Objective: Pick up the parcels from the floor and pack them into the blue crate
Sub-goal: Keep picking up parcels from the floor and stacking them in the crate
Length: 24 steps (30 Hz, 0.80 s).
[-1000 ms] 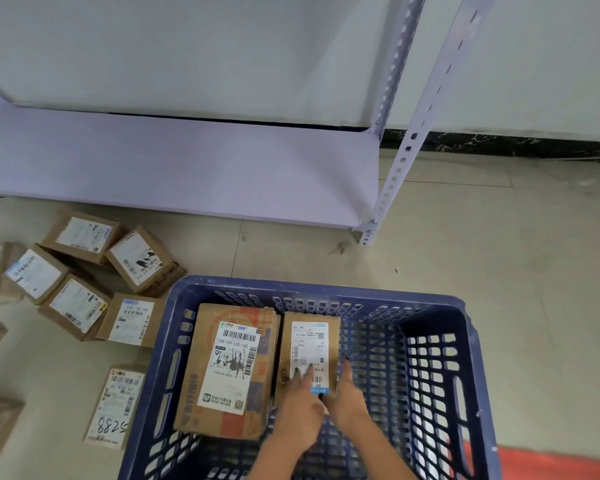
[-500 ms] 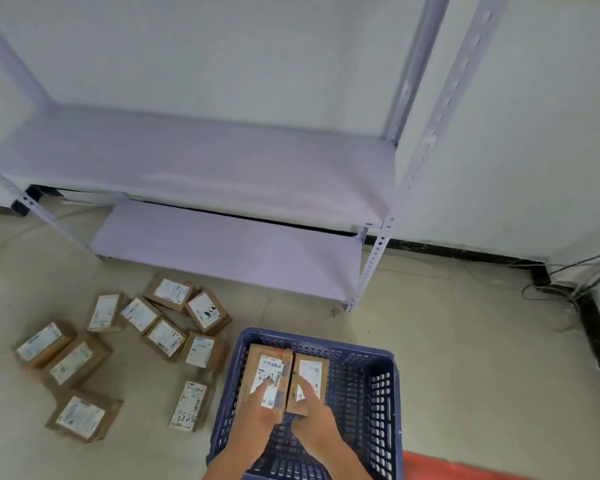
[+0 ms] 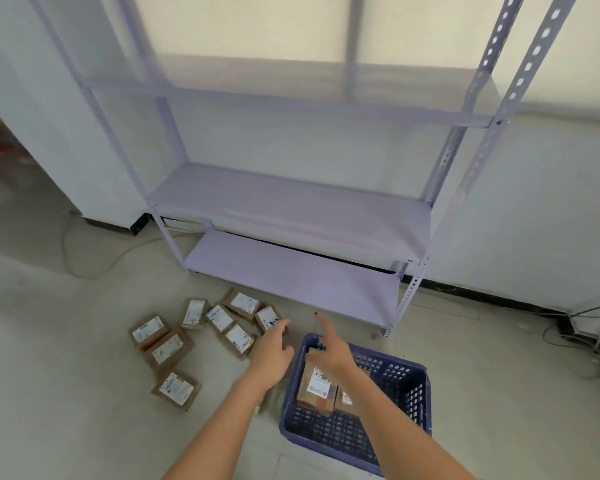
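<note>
Both hands have left the two parcels (image 3: pixel 317 384) in the blue crate (image 3: pixel 411 393). Left hand (image 3: pixel 272 355) and right hand (image 3: pixel 331 348), fingers spread and empty, reach toward the floor parcels (image 3: pixel 238 337); next pickup pending.

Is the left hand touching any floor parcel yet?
Cannot tell. In the head view the open left hand overlaps the nearest floor parcel, hiding any contact or gap.

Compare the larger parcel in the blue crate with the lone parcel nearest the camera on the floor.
The larger parcel lies inside the blue crate, already packed; the lone floor parcel still sits on the floor, left of the crate. The crate parcel is partly hidden by the right hand above it; the floor parcel shows whole. Both are brown cardboard boxes lying flat, white shipping label up.
</note>
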{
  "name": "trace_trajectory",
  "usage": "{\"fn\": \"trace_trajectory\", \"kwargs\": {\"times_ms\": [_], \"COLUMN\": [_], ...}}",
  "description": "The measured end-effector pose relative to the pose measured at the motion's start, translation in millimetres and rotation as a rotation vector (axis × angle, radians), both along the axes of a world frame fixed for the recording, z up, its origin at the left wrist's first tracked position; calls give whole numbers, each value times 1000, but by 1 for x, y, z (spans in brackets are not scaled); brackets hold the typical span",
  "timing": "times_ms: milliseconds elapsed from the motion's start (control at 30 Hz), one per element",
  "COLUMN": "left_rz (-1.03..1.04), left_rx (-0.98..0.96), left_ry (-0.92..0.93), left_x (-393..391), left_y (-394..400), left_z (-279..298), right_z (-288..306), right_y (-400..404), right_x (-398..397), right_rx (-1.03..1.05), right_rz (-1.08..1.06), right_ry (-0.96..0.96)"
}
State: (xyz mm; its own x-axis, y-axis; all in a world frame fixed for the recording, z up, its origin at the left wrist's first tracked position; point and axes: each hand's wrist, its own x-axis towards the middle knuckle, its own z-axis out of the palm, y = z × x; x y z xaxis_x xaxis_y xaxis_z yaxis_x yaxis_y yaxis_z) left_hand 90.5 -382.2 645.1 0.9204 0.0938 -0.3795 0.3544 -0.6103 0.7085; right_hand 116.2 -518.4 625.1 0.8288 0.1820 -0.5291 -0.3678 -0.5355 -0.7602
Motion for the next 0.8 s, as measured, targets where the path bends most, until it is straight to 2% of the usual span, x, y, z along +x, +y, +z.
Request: {"fn": "trace_trajectory", "kwargs": {"times_ms": [367, 567, 800], "left_rz": [58, 105, 189], "left_rx": [68, 55, -4], "left_ry": [-107, -32, 73], "left_x": [-54, -75, -47], "left_y": [203, 290, 343], "left_z": [40, 19, -17], "right_z": [57, 45, 12], "right_y": [195, 253, 297], "right_x": [-45, -56, -25], "right_rx": [72, 38, 32], "right_rz": [5, -5, -101], "right_ry": [-68, 10, 124]}}
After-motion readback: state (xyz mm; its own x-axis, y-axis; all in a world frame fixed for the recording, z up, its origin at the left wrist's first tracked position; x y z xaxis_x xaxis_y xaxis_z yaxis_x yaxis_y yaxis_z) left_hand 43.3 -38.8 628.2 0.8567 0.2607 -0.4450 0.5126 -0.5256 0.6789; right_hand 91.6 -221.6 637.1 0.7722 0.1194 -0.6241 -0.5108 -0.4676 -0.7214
